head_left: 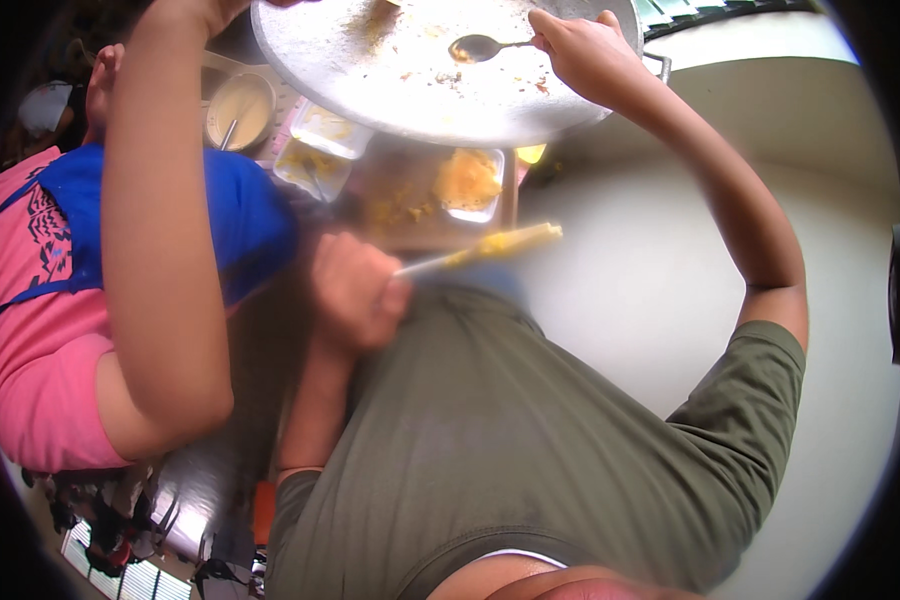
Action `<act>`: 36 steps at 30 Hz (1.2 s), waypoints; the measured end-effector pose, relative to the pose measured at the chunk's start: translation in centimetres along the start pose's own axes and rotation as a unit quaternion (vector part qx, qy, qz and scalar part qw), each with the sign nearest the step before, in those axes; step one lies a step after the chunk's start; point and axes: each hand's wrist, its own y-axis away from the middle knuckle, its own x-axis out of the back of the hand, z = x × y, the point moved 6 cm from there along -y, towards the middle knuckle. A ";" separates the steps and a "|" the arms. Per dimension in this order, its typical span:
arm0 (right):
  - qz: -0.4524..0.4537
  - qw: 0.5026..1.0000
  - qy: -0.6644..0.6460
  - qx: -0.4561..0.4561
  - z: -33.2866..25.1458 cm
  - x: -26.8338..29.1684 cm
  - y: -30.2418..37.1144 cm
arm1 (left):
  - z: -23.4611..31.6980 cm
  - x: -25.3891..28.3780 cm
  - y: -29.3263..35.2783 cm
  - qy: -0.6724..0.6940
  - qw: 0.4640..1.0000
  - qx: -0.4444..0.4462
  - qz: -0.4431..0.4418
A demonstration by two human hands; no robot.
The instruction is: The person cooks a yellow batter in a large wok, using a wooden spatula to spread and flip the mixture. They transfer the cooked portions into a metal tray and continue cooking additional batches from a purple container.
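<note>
My left hand (358, 288), blurred, is closed round the pale handle of a spatula (505, 243) smeared with yellow food, held in front of my body. My right hand (592, 58) grips a metal spoon (478, 47) with some food in its bowl. That spoon is over a large round metal pan (420, 105) with scattered food bits across its surface. Between the pan and my left hand stands a brown tray (370, 232) with yellow crumbs. On it a white foam container (480, 214) holds a mound of orange-yellow food (467, 178).
At my left a co-worker in a pink shirt (40, 390) and blue apron (240, 220) stretches an arm (160, 220) toward the pan. A tub of creamy mixture (253, 103) and an opened foam box (325, 135) stand near the pan. A pale wall (660, 300) rises at right.
</note>
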 end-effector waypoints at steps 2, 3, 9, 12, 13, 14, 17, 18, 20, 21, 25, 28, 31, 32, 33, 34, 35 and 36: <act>-0.014 1.000 0.015 -0.015 -1.1 -0.3 -0.6 | -0.7 0.7 0.5 -0.002 1.000 -0.002 -0.004; -0.024 0.999 0.023 -0.019 -1.4 -0.8 -0.9 | -1.0 1.1 0.7 -0.002 1.000 -0.004 -0.006; -0.099 0.995 -0.008 -0.008 -3.3 -3.0 -0.7 | -2.8 3.2 2.2 0.003 1.000 -0.001 -0.005; -0.099 0.994 -0.035 -0.019 -3.8 -2.8 -0.7 | -3.1 4.1 2.7 0.006 1.000 -0.010 -0.014; -0.061 0.997 -0.038 -0.026 -3.3 -3.1 -1.0 | -3.2 4.2 2.8 0.006 1.000 -0.011 -0.015; -0.023 0.998 -0.040 -0.033 -2.9 -3.1 -1.3 | -3.3 4.4 2.8 0.006 1.000 -0.013 -0.017; -0.016 0.999 0.015 -0.049 -2.3 -4.0 -2.6 | -3.6 4.8 3.2 0.005 1.000 -0.014 -0.023; -0.015 0.998 0.032 -0.049 -2.4 -4.4 -2.8 | -3.5 5.0 3.3 0.005 1.000 -0.012 -0.026; -0.026 0.999 0.015 -0.028 -3.0 -5.1 -2.7 | -3.7 5.4 3.5 0.002 0.999 -0.014 -0.030; -0.031 0.999 0.006 -0.019 -3.2 -5.4 -2.5 | -3.7 5.5 3.8 0.001 0.999 -0.014 -0.033; -0.106 0.992 -0.073 -0.017 -5.1 -4.4 -1.4 | -3.8 5.1 5.0 -0.018 0.999 -0.012 -0.023; -0.137 0.986 -0.094 -0.005 -5.0 -3.9 0.0 | -3.4 4.9 4.8 -0.008 1.000 -0.015 -0.016; -0.153 0.981 -0.120 -0.008 -5.2 -2.6 1.7 | -3.1 5.0 4.6 -0.003 1.000 0.003 -0.029; -0.152 0.979 -0.136 -0.011 -5.3 -2.2 2.1 | -3.2 5.0 4.6 -0.002 1.000 0.006 -0.031; -0.150 0.977 -0.153 -0.015 -5.4 -1.8 2.5 | -3.4 5.0 4.6 -0.004 1.000 0.003 -0.031; -0.149 0.974 -0.170 -0.020 -5.7 -1.4 2.8 | -3.6 5.0 4.7 -0.003 1.000 -0.002 -0.027; -0.155 0.970 -0.184 -0.034 -6.1 -0.8 3.2 | -3.9 5.0 4.9 -0.002 1.000 -0.007 -0.023; -0.162 0.965 -0.199 -0.048 -6.5 -0.1 3.6 | -4.0 5.1 5.0 -0.001 1.000 -0.013 -0.020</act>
